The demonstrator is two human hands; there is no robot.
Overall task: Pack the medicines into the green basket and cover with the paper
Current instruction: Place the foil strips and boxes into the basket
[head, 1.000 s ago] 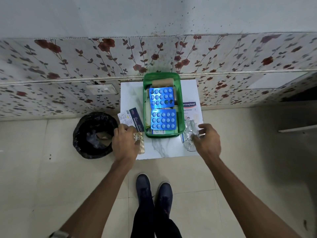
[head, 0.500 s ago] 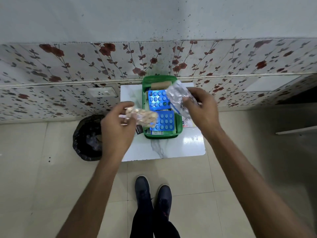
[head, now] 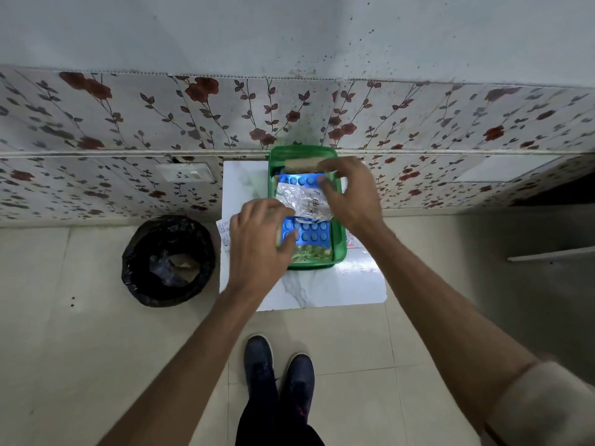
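Observation:
The green basket (head: 340, 249) stands on a small white marble table (head: 322, 288) against the wall. Two blue blister packs (head: 309, 231) lie inside it, with a brown roll (head: 302, 164) at the far end. My right hand (head: 351, 194) pinches a crumpled silver foil strip (head: 301, 201), holding it low across the middle of the basket. A yellowish pill strip (head: 312, 252) lies at the basket's near end. My left hand (head: 257, 249) hovers palm down over the basket's left edge, fingers apart, its thumb just beside that strip.
A printed leaflet (head: 223, 235) peeks out left of the basket, under my left hand. A white box corner (head: 352, 244) shows at the right. A black-lined bin (head: 167, 260) stands on the floor to the left. My shoes (head: 278, 365) are below the table.
Both hands lifted strips off the table and brought them over the basket. The yellowish strip has left my left hand and now lies at the basket's near end. The foil strip has been lowered onto the blue packs.

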